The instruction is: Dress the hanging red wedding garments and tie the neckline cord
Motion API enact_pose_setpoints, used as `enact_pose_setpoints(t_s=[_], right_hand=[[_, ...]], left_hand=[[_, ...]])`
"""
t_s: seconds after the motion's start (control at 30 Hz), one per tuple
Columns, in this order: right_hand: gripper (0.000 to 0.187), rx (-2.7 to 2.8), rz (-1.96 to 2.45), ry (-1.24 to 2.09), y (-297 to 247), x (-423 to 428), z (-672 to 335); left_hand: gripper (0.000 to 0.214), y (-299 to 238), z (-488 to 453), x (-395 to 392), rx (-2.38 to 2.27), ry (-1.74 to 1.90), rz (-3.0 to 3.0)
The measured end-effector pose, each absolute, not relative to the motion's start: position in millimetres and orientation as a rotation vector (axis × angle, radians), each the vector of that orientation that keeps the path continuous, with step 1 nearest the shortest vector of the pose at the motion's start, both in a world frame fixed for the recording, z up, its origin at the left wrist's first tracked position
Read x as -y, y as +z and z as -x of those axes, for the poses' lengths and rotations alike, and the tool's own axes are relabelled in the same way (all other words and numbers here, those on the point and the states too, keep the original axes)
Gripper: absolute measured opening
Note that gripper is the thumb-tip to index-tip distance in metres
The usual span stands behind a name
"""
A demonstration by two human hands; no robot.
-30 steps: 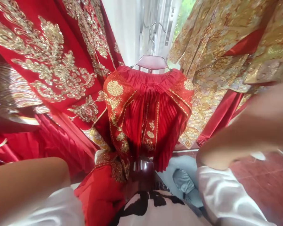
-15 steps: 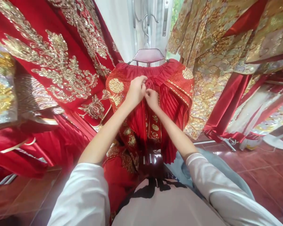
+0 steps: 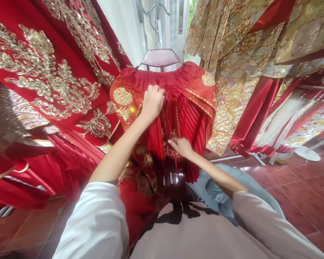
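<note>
Partly hidden | left hand (image 3: 153,100) curled at red skirt (image 3: 196,124) | hold unclear | right hand (image 3: 180,146) pinching cord (image 3: 167,124)

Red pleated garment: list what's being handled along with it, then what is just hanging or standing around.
In use: red pleated garment; left hand, touching it; right hand, closed at the thin red cord; hanger.

Just around: red gold-embroidered garment; gold-patterned garment; white round base.
</note>
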State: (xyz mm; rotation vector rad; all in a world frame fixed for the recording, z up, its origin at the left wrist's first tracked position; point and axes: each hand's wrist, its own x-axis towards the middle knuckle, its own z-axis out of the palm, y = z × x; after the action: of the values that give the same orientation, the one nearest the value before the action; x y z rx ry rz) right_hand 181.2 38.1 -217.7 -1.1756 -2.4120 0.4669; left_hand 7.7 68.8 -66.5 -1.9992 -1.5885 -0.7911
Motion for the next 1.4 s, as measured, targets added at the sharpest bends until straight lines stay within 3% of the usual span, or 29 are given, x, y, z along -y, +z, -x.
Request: enact_pose_setpoints(t_s=[0.17,0.3,0.43,0.67,0.8,0.9,0.97,1.13,1.2,1.4], right_hand=[[0.044,2.211,0.544,0.022,-104.1,-107.2,-178.0],[0.038,2.341,0.489,-0.082,-73.5,-141.7,-173.0],[0.025,2.45,0.438,-0.131,-76.4,-123.2,-183.7],[0.024,2.854,0.204,-0.212,-97.4,-50.2,-206.4],[0.033,3.024,0.454,0.121,-122.7,-48.2,-202.8],[0.026,2.734,0.759,0.289,-133.6,-69.2,-188.4],[0.031,2.529,0.847,0.36,-136.8,-85.6,-176.0],[0.026,2.227,0.943,0.501,-141.2,-106.9,-149.1],[0.02,2.146,0.963,0.574,-142.1,-106.6,-142.4],[0.024,2.08,0.898,0.546,-141.3,-96.4,-137.9]], left_hand=[[0.007,-64.3,0.0,-64.9,1.551,-0.853,2.012],[0.008,-67.7,12.4,-37.6,1.556,-0.915,2.111],[0.015,-71.7,20.2,7.9,1.466,-0.757,2.307],[0.038,-75.2,5.2,44.7,1.29,-0.206,2.81],[0.032,-66.5,2.8,13.1,1.367,-0.421,2.579],[0.035,-63.5,2.5,-23.7,1.442,-0.507,2.32],[0.039,-66.3,3.5,-44.9,1.49,-0.49,2.26],[0.019,-78.4,9.5,-62.7,1.528,-0.451,2.248],[0.017,-80.7,10.6,-58.8,1.515,-0.459,2.27],[0.02,-81.4,8.3,-44.6,1.501,-0.513,2.34]])
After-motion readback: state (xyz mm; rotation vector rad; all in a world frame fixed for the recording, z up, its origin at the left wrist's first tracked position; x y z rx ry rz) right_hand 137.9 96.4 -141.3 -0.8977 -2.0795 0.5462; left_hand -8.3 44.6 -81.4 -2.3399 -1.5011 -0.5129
